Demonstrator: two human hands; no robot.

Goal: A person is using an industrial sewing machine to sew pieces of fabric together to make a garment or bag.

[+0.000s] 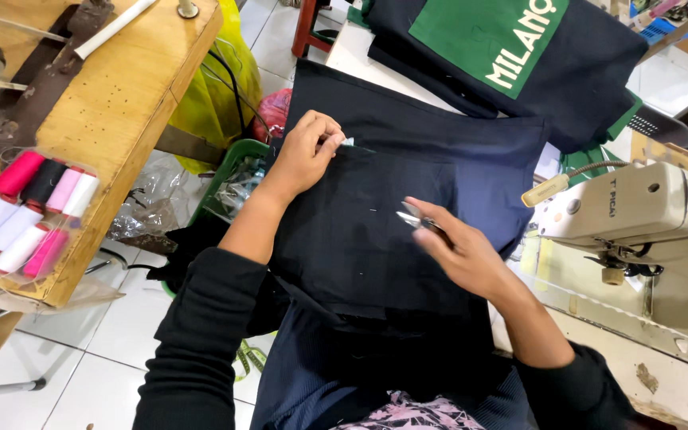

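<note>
A dark navy fabric piece point(408, 183) lies spread over my lap and the table edge. My left hand point(306, 151) pinches its upper left edge, where a small pale label point(348, 142) shows between the fingers. My right hand point(459, 251) rests on the middle of the cloth and holds small metal thread snips point(414, 216), blades pointing left. A few pale thread bits lie on the cloth near the snips.
A cream sewing machine point(639, 211) stands at the right on its table. More navy cloth with a green panel point(487, 36) is stacked at the back. A wooden table point(113, 103) at the left carries a clear box of thread cones point(29, 211).
</note>
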